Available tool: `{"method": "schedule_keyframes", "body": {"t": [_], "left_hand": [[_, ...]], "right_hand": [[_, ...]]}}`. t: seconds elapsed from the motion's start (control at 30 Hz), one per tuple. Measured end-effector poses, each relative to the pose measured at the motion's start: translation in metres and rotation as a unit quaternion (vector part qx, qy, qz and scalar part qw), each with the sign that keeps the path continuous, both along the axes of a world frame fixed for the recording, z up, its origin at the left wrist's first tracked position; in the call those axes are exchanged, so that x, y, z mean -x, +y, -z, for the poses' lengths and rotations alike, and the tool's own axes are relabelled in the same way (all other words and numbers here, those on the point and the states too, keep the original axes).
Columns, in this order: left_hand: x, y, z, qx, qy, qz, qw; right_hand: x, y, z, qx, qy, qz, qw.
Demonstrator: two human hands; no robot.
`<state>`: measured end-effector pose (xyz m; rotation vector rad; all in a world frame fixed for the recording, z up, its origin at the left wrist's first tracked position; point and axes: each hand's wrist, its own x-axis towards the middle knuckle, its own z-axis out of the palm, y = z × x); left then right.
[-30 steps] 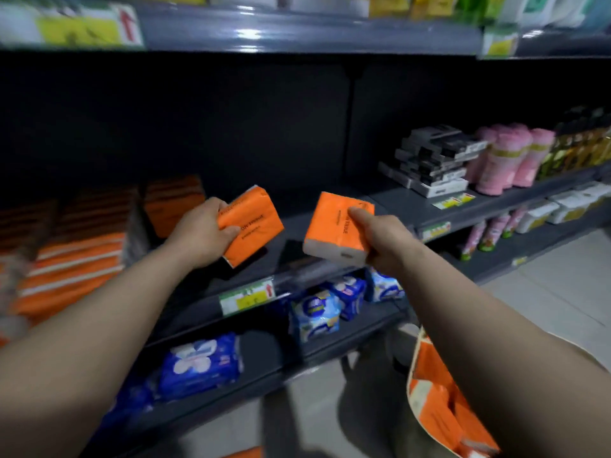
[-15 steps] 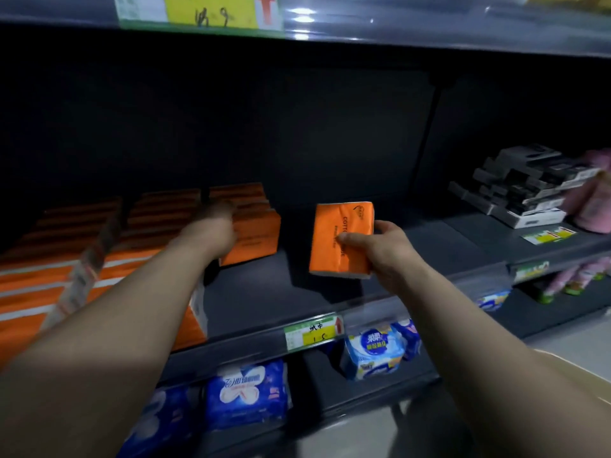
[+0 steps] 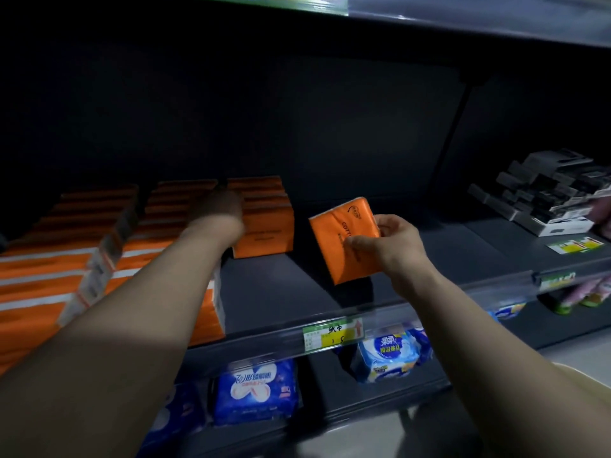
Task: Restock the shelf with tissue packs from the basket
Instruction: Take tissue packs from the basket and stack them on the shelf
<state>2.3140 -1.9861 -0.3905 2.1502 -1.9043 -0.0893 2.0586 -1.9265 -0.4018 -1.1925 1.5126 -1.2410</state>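
My right hand [image 3: 393, 249] holds an orange tissue pack [image 3: 340, 239] by its right edge, tilted, just above the dark shelf [image 3: 274, 292]. My left hand [image 3: 223, 206] reaches deep into the shelf and sits, blurred and in shadow, at the left side of a row of orange tissue packs [image 3: 264, 226]. Its fingers are too dim to make out. More orange packs [image 3: 49, 279] fill the shelf to the left. No basket is in view.
A price label [image 3: 332, 333] hangs on the shelf's front rail. Blue packs [image 3: 254, 391] lie on the lower shelf. Black and white boxes [image 3: 555, 200] are stacked at the right. Another shelf board runs overhead.
My left hand carried its orange pack into the shelf, up against the row of packs. My right hand came closer to the shelf and tilted its pack. The view moved left and nearer.
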Motion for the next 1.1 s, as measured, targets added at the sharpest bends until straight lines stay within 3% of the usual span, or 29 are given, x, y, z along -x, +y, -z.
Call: {"method": "schedule_keyframes", "body": {"t": [0.13,0.23,0.47,0.57,0.83,1.1], "left_hand": [[-0.01,0.013,-0.015,0.011,0.022,0.009,1.0],[-0.02,0.026,-0.025,0.026,0.02,0.01,0.999],[-0.043,0.065,-0.033,0.073,-0.009,0.018,0.997],[-0.046,0.074,-0.024,0.072,-0.019,0.009,0.997],[-0.043,0.083,-0.019,0.082,0.01,0.007,0.997],[-0.037,0.089,-0.024,0.085,0.005,0.013,0.996]], "right_hand": [[-0.017,0.004,-0.004,0.03,0.055,-0.043,0.997],[-0.039,-0.002,-0.002,0.061,0.146,-0.081,0.984],[-0.093,-0.019,-0.022,0.101,0.398,-0.183,0.893],[-0.107,-0.024,-0.023,0.1,0.467,-0.202,0.855],[-0.12,-0.033,-0.01,0.121,0.534,-0.181,0.817],[-0.099,-0.025,-0.008,0.149,0.51,-0.147,0.834]]}}
